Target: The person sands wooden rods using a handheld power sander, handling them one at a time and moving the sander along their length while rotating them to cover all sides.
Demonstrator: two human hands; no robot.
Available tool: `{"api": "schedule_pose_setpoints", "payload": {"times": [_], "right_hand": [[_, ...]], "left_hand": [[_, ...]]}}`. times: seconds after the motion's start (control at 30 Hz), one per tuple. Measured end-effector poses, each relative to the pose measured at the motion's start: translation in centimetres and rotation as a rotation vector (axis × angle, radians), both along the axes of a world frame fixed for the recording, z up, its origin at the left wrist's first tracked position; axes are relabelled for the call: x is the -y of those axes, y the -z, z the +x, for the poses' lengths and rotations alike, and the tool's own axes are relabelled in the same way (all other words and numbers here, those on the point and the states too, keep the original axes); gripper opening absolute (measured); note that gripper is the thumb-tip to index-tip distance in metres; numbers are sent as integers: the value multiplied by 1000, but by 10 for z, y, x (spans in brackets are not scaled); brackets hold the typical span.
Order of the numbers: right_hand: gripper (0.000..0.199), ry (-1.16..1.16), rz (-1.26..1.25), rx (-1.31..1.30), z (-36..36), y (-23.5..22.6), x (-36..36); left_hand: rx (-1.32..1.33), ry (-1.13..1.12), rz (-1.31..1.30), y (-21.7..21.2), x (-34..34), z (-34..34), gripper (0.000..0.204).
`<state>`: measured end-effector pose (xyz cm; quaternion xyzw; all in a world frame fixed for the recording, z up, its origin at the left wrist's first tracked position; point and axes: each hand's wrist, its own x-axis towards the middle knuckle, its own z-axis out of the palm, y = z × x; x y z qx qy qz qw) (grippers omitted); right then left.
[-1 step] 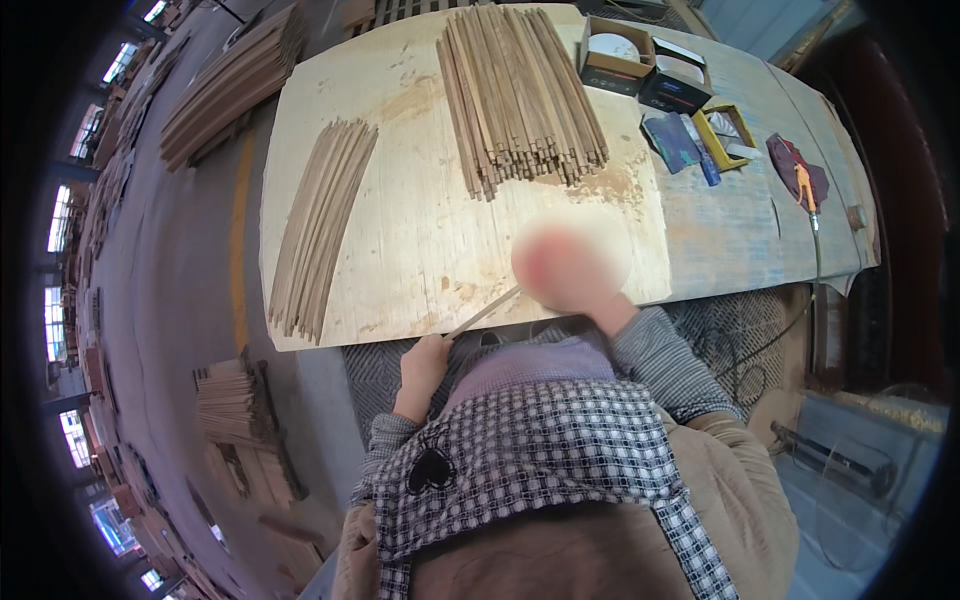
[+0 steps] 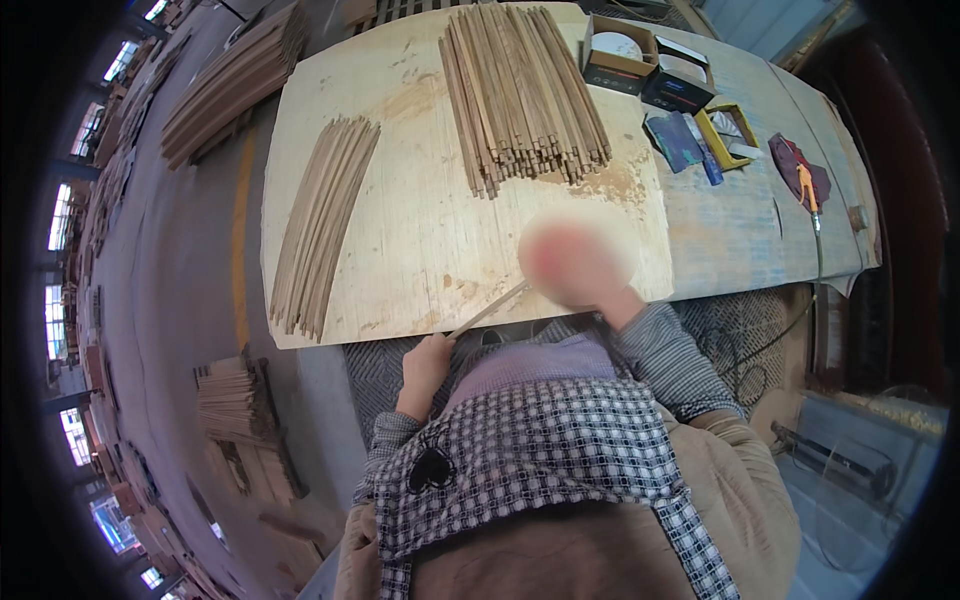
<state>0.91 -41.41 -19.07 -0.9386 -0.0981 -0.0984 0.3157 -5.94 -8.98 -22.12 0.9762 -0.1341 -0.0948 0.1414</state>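
My left hand (image 2: pixel 427 367) is closed around the near end of a thin wooden stick (image 2: pixel 488 310) at the table's front edge. Slanting up and to the right, the stick runs to my right hand (image 2: pixel 590 275). A blur covers that hand's fingers, with a reddish patch in it, so its grip cannot be made out. Ahead of my hands lies a large pile of wooden sticks (image 2: pixel 525 95). A smaller row of sticks (image 2: pixel 325 230) lies at the left of the pale wooden board (image 2: pixel 410 200).
Two open boxes with white discs (image 2: pixel 618 55) stand at the back right. Near them are a yellow box (image 2: pixel 728 137) and a blue-green cloth (image 2: pixel 675 140). An orange air gun (image 2: pixel 805 185) with a hose rests on dark cloth. Stacked boards (image 2: pixel 230 85) stand at far left.
My right hand has shifted slightly to the right, away from my left hand. My left hand stays closed on the stick at nearly the same spot.
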Motion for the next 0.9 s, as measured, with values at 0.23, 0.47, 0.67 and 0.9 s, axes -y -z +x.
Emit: {"api": "schedule_pose_setpoints", "payload": {"times": [0.23, 0.47, 0.67, 0.9], "right_hand": [[37, -53, -201, 43, 13, 3, 21], [31, -268, -87, -248, -22, -45, -92], [37, -278, -44, -135, -24, -28, -75], [41, -116, 289, -194, 4, 16, 45]], "left_hand": [[8, 26, 30, 5, 5, 6, 31], [-109, -28, 47, 5, 5, 9, 34], [-150, 13, 17, -9, 7, 15, 35], [-157, 38, -50, -7, 0, 17, 34]]}}
